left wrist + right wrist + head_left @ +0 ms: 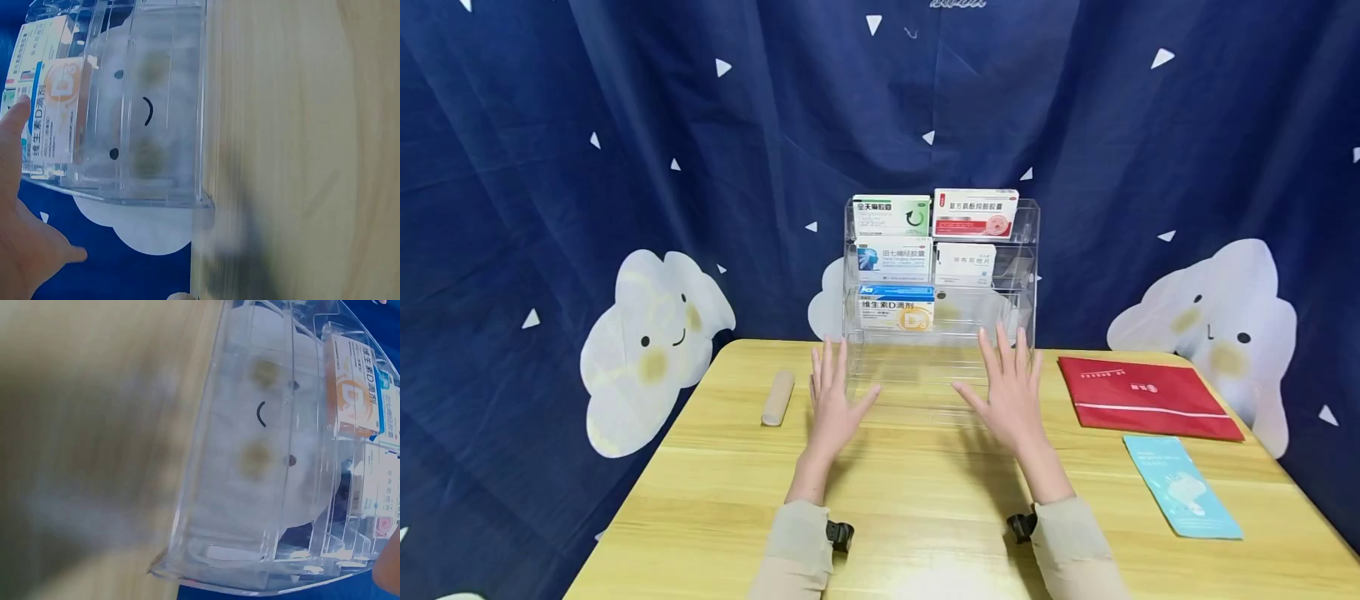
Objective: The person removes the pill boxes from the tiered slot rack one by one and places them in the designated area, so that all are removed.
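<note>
A clear tiered acrylic rack [940,358] stands at the table's back, holding several medicine boxes. On top are a green-and-white box [891,217] and a red-and-white box [976,214]. The middle tier has a blue-and-white box [893,260] and a plain white box [965,265]. Below them, at left, sits a vitamin D drops box [897,308], which shows its orange mark in both wrist views. My left hand [833,408] is spread before the rack's left side, and my right hand [1011,404] before its right side. Both have straight fingers and hold nothing; contact with the rack cannot be made out.
Left of my left hand lies a tan cylinder [778,398]. At the right are a flat red pouch [1150,398] and a light blue packet [1183,487]. A dark blue curtain [775,108] with clouds hangs behind the wooden table [925,500].
</note>
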Tool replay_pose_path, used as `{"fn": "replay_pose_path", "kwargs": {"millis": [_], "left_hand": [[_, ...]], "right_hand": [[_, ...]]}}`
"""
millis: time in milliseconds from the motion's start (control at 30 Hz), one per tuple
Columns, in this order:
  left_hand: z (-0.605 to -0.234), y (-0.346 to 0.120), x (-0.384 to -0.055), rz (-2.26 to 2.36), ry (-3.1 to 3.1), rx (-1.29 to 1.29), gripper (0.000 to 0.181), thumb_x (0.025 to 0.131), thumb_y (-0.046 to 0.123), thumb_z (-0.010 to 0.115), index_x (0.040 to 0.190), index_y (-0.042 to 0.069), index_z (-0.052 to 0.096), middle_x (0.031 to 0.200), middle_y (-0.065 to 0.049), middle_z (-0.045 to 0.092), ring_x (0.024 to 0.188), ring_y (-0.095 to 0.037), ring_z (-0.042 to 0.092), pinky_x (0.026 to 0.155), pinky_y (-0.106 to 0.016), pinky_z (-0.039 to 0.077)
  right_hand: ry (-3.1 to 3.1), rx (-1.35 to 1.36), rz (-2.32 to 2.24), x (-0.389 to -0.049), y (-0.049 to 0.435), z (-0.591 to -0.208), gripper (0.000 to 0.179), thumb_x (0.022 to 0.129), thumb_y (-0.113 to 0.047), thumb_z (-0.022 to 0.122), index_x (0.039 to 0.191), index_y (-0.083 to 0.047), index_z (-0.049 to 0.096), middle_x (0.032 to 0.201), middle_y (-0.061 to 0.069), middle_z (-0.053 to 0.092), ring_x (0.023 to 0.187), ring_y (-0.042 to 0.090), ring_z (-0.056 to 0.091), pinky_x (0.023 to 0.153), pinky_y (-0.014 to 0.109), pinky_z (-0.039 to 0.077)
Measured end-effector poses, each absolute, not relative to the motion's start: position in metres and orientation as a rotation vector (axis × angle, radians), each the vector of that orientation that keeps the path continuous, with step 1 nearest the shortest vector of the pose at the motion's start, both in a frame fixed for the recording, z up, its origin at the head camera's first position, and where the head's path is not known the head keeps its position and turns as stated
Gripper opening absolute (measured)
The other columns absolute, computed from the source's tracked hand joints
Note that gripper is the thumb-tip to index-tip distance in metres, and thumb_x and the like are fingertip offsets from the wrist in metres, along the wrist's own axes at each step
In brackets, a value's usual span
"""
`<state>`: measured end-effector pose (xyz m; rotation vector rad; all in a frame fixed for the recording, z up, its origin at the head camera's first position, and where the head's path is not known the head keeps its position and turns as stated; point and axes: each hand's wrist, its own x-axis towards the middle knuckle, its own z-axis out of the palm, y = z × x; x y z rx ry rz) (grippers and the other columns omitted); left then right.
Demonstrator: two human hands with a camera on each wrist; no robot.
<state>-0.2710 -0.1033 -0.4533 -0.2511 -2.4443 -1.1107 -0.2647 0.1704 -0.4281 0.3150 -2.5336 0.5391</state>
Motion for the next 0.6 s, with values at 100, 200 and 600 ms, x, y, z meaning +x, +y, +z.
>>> {"fn": "replay_pose_path", "kwargs": {"millis": [100, 200, 600], "left_hand": [[-0.453, -0.11, -0.276, -1.196, -2.381, -0.277, 0.096, 0.086, 0.036, 0.074, 0.159, 0.024, 0.012, 0.168, -0.001, -0.001, 0.154, -0.035, -0.003, 0.124, -0.067, 0.008], [-0.454, -0.116, -0.28, -1.25, -2.337, -0.301, 0.098, 0.087, 0.035, 0.074, 0.159, 0.026, 0.009, 0.168, -0.001, 0.003, 0.155, -0.031, 0.003, 0.126, -0.06, 0.016], [-0.465, -0.14, -0.29, -1.608, -2.295, -0.26, 0.081, 0.088, 0.015, 0.073, 0.155, 0.021, 0.027, 0.165, -0.003, 0.022, 0.15, -0.029, 0.026, 0.12, -0.05, 0.036]], "right_hand": [[-2.492, 0.345, 0.571, -0.27, 0.167, -0.422, 0.09, 0.088, -0.054, 0.062, 0.158, -0.025, 0.014, 0.168, 0.005, 0.003, 0.154, 0.038, -0.004, 0.122, 0.07, -0.001], [-2.457, 0.371, 0.609, -0.276, 0.163, -0.415, 0.09, 0.088, -0.048, 0.065, 0.158, -0.024, 0.015, 0.168, 0.004, 0.004, 0.154, 0.037, -0.003, 0.122, 0.069, 0.0], [-2.239, 0.633, 0.799, -0.311, 0.149, -0.401, 0.077, 0.086, -0.019, 0.074, 0.152, -0.011, 0.035, 0.16, 0.018, 0.027, 0.15, 0.041, 0.02, 0.123, 0.065, 0.018]]}}
